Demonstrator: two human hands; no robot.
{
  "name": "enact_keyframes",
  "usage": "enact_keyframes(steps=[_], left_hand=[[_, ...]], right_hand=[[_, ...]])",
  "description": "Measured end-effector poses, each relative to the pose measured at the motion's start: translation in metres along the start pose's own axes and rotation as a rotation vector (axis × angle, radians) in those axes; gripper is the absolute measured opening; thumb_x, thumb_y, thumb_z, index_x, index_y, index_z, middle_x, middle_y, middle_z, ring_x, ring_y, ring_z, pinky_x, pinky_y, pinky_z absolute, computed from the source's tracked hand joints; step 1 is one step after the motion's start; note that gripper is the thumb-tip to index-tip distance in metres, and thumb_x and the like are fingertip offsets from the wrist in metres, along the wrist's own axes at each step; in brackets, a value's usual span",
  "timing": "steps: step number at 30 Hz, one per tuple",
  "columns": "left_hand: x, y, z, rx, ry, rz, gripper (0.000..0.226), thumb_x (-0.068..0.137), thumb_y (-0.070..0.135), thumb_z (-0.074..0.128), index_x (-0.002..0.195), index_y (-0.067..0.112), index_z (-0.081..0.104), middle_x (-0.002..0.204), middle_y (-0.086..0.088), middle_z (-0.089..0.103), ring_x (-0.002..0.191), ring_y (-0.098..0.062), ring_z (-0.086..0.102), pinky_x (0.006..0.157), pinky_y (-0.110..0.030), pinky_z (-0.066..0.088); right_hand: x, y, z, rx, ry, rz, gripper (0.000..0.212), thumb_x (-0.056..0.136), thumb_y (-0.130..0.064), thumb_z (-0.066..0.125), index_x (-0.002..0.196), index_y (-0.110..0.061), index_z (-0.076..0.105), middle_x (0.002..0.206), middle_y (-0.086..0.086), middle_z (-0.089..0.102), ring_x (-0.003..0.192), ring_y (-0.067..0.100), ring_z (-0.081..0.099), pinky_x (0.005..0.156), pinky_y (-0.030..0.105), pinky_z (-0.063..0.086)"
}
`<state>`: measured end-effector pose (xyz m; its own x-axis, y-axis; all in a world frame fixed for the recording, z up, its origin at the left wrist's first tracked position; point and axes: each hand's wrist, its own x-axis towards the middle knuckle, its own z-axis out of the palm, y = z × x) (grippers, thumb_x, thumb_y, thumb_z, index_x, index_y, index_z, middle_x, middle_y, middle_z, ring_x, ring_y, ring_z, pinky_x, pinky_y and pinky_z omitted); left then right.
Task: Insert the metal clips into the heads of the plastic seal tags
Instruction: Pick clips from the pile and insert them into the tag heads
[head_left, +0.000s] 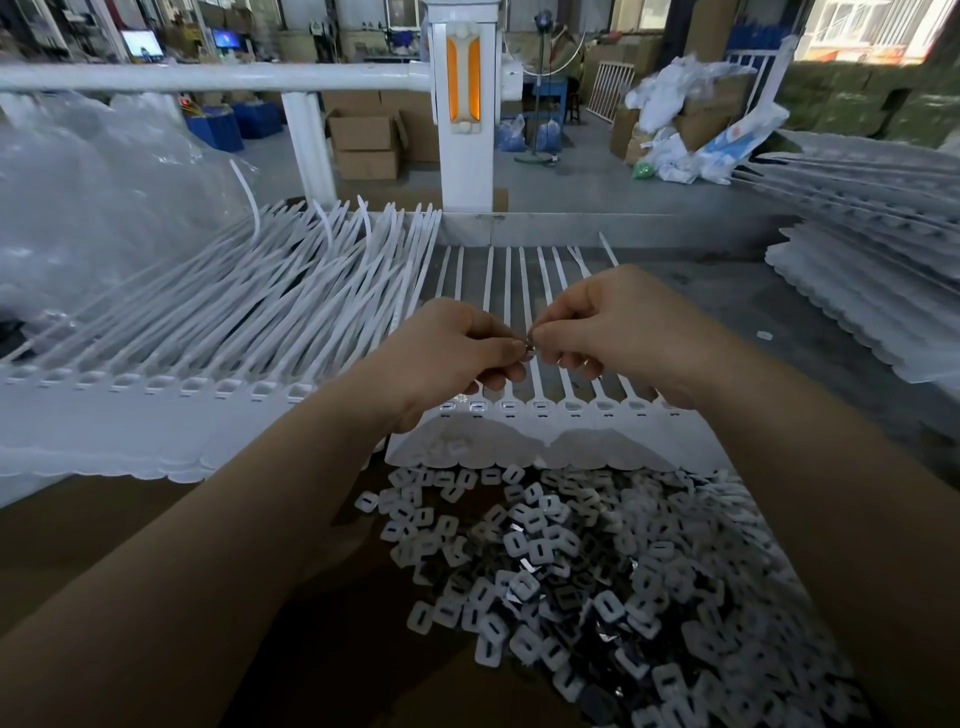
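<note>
Both hands, left hand (457, 353) and right hand (618, 327), are pinching one small metal clip (529, 344) above the tag heads (540, 406); next: seating it, probably.

Grey concrete floor (597, 171), white post (465, 130) with rail (208, 77), stacked cardboard boxes (366, 143), lit monitors (141, 42) behind, daylight at window (878, 26).

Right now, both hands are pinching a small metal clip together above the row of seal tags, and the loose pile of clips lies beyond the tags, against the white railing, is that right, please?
Not quite. The left hand and right hand do pinch a small metal clip together above the row of seal tags, but the head view shows the loose pile of clips on the near side of the tags, towards the person, not against the white railing.
</note>
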<state>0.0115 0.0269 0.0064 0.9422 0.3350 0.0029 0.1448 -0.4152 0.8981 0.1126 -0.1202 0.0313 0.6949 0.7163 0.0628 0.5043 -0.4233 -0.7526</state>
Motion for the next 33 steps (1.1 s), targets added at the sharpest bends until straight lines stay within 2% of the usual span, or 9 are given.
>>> enact_keyframes(steps=[4, 8, 10, 12, 15, 23, 27, 31, 33], left_hand=[[0.001, -0.001, 0.002, 0.054, 0.002, 0.037, 0.011, 0.094, 0.018, 0.064, 0.089, 0.016, 0.074, 0.073, 0.005, 0.075, 0.06, -0.002, 0.063, 0.051, -0.012, 0.045], [0.002, -0.002, 0.005, 0.153, -0.054, 0.065, 0.007, 0.093, 0.024, 0.066, 0.092, 0.022, 0.073, 0.076, 0.011, 0.074, 0.063, 0.005, 0.063, 0.055, -0.008, 0.044], [0.001, -0.004, 0.008, 0.287, -0.099, 0.062, 0.007, 0.09, 0.03, 0.068, 0.097, 0.029, 0.07, 0.083, 0.013, 0.072, 0.071, 0.007, 0.064, 0.061, -0.011, 0.046], [0.0, -0.007, 0.011, 0.378, -0.153, 0.054, 0.014, 0.088, 0.034, 0.069, 0.101, 0.03, 0.067, 0.089, 0.012, 0.069, 0.075, 0.0, 0.066, 0.061, -0.016, 0.051], [-0.002, -0.009, 0.012, 0.464, -0.184, 0.085, 0.018, 0.084, 0.039, 0.073, 0.099, 0.033, 0.065, 0.092, 0.012, 0.063, 0.08, -0.002, 0.06, 0.065, -0.018, 0.046], [0.0, -0.012, 0.012, 0.495, -0.167, 0.122, 0.027, 0.08, 0.039, 0.077, 0.104, 0.03, 0.068, 0.095, 0.012, 0.061, 0.085, -0.002, 0.057, 0.071, -0.017, 0.046], [0.0, -0.012, 0.012, 0.487, -0.166, 0.119, 0.028, 0.079, 0.039, 0.078, 0.104, 0.03, 0.068, 0.096, 0.012, 0.061, 0.086, -0.002, 0.057, 0.071, -0.018, 0.047], [0.0, -0.013, 0.011, 0.483, -0.163, 0.119, 0.027, 0.079, 0.04, 0.078, 0.103, 0.031, 0.068, 0.096, 0.013, 0.06, 0.085, -0.001, 0.057, 0.07, -0.019, 0.046], [0.001, -0.014, 0.011, 0.485, -0.167, 0.117, 0.028, 0.079, 0.041, 0.077, 0.103, 0.032, 0.067, 0.097, 0.014, 0.061, 0.087, -0.001, 0.057, 0.072, -0.019, 0.047]], right_hand=[[0.0, 0.0, -0.001, -0.052, -0.021, 0.037, 0.01, 0.085, -0.025, 0.07, 0.076, -0.024, 0.072, 0.063, -0.005, 0.069, 0.044, 0.0, 0.053, 0.039, 0.015, 0.041], [0.0, 0.001, -0.003, -0.184, -0.088, 0.075, 0.012, 0.087, -0.027, 0.065, 0.081, -0.018, 0.071, 0.067, 0.0, 0.064, 0.045, 0.008, 0.048, 0.036, 0.018, 0.035], [0.0, 0.005, -0.006, -0.268, -0.124, 0.115, 0.017, 0.089, -0.027, 0.064, 0.082, -0.014, 0.071, 0.068, 0.002, 0.063, 0.05, 0.011, 0.05, 0.037, 0.018, 0.035], [0.001, 0.009, -0.009, -0.341, -0.163, 0.166, 0.02, 0.089, -0.024, 0.063, 0.083, -0.008, 0.072, 0.068, 0.005, 0.061, 0.052, 0.014, 0.049, 0.043, 0.021, 0.036], [0.001, 0.016, -0.007, -0.383, -0.211, 0.21, 0.022, 0.087, -0.021, 0.063, 0.089, 0.0, 0.071, 0.072, 0.01, 0.058, 0.057, 0.019, 0.048, 0.05, 0.025, 0.036], [0.002, 0.02, -0.003, -0.403, -0.251, 0.184, 0.018, 0.086, -0.021, 0.066, 0.081, -0.004, 0.073, 0.071, 0.007, 0.064, 0.057, 0.017, 0.051, 0.048, 0.024, 0.039], [0.003, 0.02, -0.001, -0.435, -0.259, 0.161, 0.016, 0.086, -0.02, 0.067, 0.083, -0.005, 0.073, 0.082, 0.014, 0.07, 0.063, 0.02, 0.057, 0.053, 0.027, 0.045], [0.002, 0.02, -0.002, -0.37, -0.251, 0.16, 0.015, 0.085, -0.018, 0.069, 0.07, -0.018, 0.068, 0.066, 0.002, 0.066, 0.066, 0.021, 0.061, 0.055, 0.028, 0.049], [0.003, 0.023, -0.003, -0.315, -0.24, 0.169, 0.012, 0.085, -0.013, 0.068, 0.073, -0.01, 0.071, 0.069, 0.008, 0.067, 0.065, 0.022, 0.06, 0.057, 0.03, 0.05]])
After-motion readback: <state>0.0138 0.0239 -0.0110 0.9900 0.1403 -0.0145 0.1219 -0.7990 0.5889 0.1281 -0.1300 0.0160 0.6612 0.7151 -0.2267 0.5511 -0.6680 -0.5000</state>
